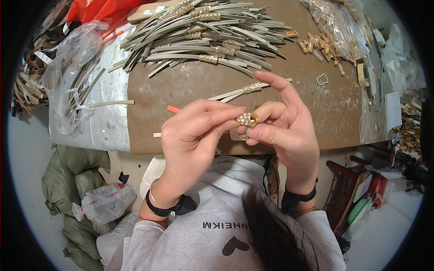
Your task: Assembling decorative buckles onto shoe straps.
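The left hand and the right hand both pinch one gold buckle above the tabletop. Behind, a pile of strips already carries several buckles; loose buckles at the right probably wait.

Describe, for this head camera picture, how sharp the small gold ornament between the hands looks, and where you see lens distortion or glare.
Head view: the gold studded ornament, pinched between the left hand and right hand, is fairly sharp; the brown table's near edge bows from the fisheye, and a black ring cuts the corners; soft glare sits on the clear plastic bag; lighting is even, shadows faint.
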`<act>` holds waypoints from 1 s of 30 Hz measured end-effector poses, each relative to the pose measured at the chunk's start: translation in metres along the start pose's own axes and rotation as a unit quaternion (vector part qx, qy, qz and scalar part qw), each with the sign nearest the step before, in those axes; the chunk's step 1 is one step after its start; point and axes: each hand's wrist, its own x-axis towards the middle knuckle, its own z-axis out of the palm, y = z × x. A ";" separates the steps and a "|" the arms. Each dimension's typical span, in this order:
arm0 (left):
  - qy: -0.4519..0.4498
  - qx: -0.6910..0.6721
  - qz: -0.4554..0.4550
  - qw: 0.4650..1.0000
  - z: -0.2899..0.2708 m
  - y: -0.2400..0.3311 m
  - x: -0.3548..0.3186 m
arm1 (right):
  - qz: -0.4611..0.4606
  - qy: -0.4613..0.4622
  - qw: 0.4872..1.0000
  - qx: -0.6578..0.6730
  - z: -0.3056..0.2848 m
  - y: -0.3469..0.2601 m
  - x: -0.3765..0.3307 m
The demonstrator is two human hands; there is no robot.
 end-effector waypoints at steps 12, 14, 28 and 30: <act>0.034 0.046 0.056 0.997 0.004 0.006 -0.001 | -0.084 0.011 0.996 0.002 0.004 0.009 -0.005; 0.038 0.051 0.079 0.995 0.005 0.007 -0.002 | -0.115 -0.001 0.993 0.012 0.003 0.011 -0.003; 0.050 0.056 0.053 0.996 0.008 0.009 0.000 | -0.232 -0.078 0.967 0.069 -0.010 0.037 0.012; 0.052 0.073 0.059 0.994 0.009 0.011 0.001 | -0.242 -0.079 0.964 0.078 -0.009 0.038 0.012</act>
